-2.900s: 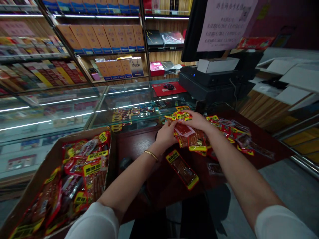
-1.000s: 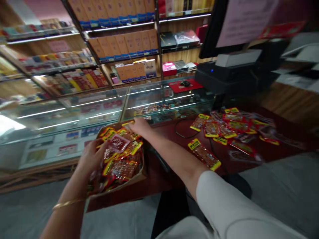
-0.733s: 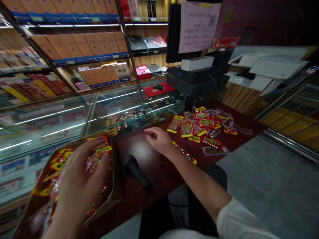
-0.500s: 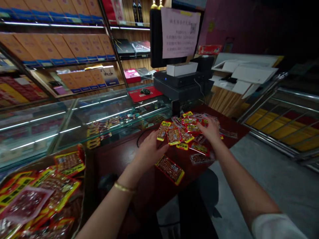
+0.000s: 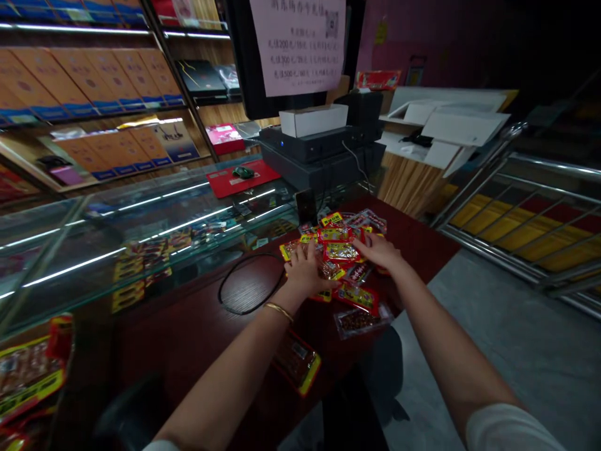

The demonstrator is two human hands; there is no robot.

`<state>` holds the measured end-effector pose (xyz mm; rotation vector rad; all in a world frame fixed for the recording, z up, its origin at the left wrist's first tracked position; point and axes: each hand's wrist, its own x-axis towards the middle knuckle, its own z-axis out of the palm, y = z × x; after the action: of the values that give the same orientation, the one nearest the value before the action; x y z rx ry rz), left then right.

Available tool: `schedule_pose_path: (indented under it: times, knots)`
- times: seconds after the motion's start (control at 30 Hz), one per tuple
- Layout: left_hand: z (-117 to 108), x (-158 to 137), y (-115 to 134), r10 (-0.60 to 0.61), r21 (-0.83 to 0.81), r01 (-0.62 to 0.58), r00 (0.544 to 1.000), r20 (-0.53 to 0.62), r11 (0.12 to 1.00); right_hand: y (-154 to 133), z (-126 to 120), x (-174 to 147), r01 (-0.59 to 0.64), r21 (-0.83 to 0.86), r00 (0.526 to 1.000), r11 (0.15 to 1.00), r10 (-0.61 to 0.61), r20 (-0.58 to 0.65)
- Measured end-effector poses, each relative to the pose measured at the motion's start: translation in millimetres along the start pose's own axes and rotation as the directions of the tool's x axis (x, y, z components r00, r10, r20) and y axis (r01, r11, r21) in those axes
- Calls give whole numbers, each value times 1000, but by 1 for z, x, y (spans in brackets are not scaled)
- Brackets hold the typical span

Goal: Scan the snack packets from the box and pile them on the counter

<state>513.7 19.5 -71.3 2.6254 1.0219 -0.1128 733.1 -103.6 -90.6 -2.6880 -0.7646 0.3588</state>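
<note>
A loose pile of red and yellow snack packets (image 5: 342,252) lies on the dark red tabletop (image 5: 188,338). My left hand (image 5: 303,272) rests over the pile's left side, fingers spread and palm down, covering some packets. At the right side, my right hand (image 5: 379,252) touches the packets with its thumb and fingers apart. Nearer to me lie a clear packet of dark food (image 5: 359,321) and, partly behind my left forearm, a single brown packet with a yellow end (image 5: 298,360).
A box of similar packets (image 5: 32,376) stands at the lower left. A black cable loop (image 5: 224,294) lies left of my hand. Behind are a glass display case (image 5: 154,219), a phone (image 5: 306,207) and a monitor with a paper sign (image 5: 300,50). A metal railing (image 5: 516,188) stands at right.
My left hand has moved forward from beside the near packets onto the pile, with its fingers spreading. The right hand stays at the pile's right side. The view has shifted.
</note>
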Motion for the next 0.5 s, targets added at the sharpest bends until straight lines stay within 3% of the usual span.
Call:
schedule_pose_path:
  times: [0.27, 0.5]
  knots:
    - [24, 8, 10, 121, 64, -119, 992, -33, 991, -11, 1, 2, 110, 137, 994, 985, -113, 14]
    - [34, 8, 9, 177, 48, -171, 968, -179, 984, -35, 19, 3, 196, 338, 978, 920, -208, 2]
